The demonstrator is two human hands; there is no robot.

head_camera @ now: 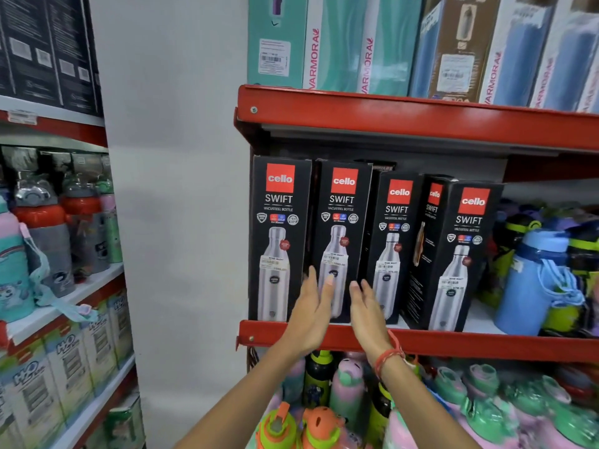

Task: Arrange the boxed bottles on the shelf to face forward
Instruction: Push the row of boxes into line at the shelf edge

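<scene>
Several black Cello Swift bottle boxes stand in a row on the red-edged middle shelf [453,343]. The first box [278,222] and second box [343,222] face forward. The third box [393,241] stands a little further back. The rightmost box [460,254] is turned at an angle, showing its side panel. My left hand [312,311] and my right hand [366,314] are raised with fingers spread, on either side of the second box's lower part, holding nothing. A red band circles my right wrist.
A blue flask [534,280] and dark bottles crowd the shelf right of the boxes. Varmora boxes [356,43] fill the shelf above. Colourful kids' bottles [470,400] sit below. A second rack [64,222] with bottles stands to the left past a white wall.
</scene>
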